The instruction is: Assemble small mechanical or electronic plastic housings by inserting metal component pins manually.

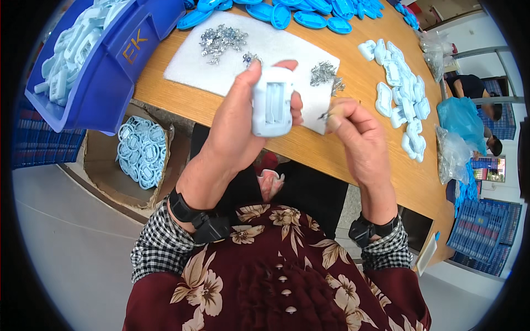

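Note:
My left hand (237,118) is closed around a pale blue plastic housing (280,105), holding it up above the table's near edge. The housing has rounded ends and a rectangular recess on the side facing me. To its right, my right hand (361,135) pinches a small dark metal piece (323,116) between thumb and fingertips, apart from the housing. Its exact kind is too small to tell. Beneath both hands lies a white foam sheet (187,69). On it are a heap of small silvery metal parts (221,41), a smaller cluster (251,57) and a pile of thin metal pieces (323,73).
Bright blue oval plastic parts (310,19) line the table's far side. Pale blue housings (400,83) lie on the wooden table (359,71) at right. A blue bin (118,71) of pale parts stands left, above a cardboard box (99,149) of round pieces. People work at far right.

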Tool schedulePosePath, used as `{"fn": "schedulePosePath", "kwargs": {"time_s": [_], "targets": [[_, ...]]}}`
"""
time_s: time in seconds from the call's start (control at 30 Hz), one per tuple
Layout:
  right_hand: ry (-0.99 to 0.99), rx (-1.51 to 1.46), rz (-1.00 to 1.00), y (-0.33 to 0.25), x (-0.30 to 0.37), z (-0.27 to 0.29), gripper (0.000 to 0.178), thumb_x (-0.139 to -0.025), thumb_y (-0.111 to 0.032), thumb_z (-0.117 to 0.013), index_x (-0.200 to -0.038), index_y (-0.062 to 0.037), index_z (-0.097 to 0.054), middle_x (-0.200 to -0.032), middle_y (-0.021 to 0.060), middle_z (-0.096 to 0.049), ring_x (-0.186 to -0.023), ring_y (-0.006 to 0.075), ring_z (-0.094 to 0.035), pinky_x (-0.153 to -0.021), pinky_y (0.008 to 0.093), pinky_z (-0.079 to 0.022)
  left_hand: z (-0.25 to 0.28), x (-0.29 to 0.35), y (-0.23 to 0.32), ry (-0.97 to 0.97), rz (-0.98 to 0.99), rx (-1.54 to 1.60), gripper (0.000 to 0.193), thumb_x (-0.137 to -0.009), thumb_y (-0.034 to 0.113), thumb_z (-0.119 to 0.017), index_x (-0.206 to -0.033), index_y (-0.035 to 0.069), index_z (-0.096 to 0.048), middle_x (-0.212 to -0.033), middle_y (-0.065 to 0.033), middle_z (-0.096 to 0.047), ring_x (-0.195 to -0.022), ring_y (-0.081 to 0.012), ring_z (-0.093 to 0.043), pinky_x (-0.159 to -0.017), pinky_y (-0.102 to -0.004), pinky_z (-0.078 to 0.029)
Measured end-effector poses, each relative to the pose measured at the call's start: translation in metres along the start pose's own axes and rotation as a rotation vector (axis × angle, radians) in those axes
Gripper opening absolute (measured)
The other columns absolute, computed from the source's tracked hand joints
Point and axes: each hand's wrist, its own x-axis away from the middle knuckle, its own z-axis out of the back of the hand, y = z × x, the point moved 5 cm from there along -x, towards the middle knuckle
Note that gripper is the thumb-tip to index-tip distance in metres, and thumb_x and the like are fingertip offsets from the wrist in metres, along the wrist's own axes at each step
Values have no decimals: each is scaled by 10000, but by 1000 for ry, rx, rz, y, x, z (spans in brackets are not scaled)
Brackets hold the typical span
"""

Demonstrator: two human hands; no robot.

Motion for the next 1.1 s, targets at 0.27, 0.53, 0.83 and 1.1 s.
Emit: {"fn": "schedulePosePath", "kwargs": {"time_s": [0.27,0.53,0.83,1.1], "targets": [[-188,-398,-303,29,7,-41,126,-963,-127,-634,-1012,-12,-648,-1121,34,-618,-1017,105,-564,-939,286,-451,-8,-2,0,23,-138,-19,588,-1029,426,-270,-1415,17,-440,-1102,-168,-677,-1038,-246,-640,-941,-395,-501],[-313,295,77,3,6,-16,110,-886,-104,-687,-928,-15,-641,-1177,58,-607,-1049,186,-586,-950,327,-453,7,6,1,-53,113,-330,485,-994,319,-423,-1356,5,-502,-1181,-160,-657,-1121,-210,-611,-977,-351,-490],[-262,229,4,-6,12,-6,55,-867,-52,-693,-904,-19,-670,-1301,122,-581,-1190,193,-528,-1040,353,-395,-4,25,-30,-338,361,-440,621,-1072,446,-318,-1543,42,-288,-1084,-183,-658,-831,-193,-680,-693,-322,-570],[27,348,241,10,8,0,146,-886,-85,-695,-1009,-12,-665,-1288,112,-594,-1172,214,-565,-1005,355,-444,8,24,-53,-195,430,114,527,-1078,332,-266,-1513,42,-332,-1126,-239,-652,-844,-256,-686,-717,-369,-578]]}}
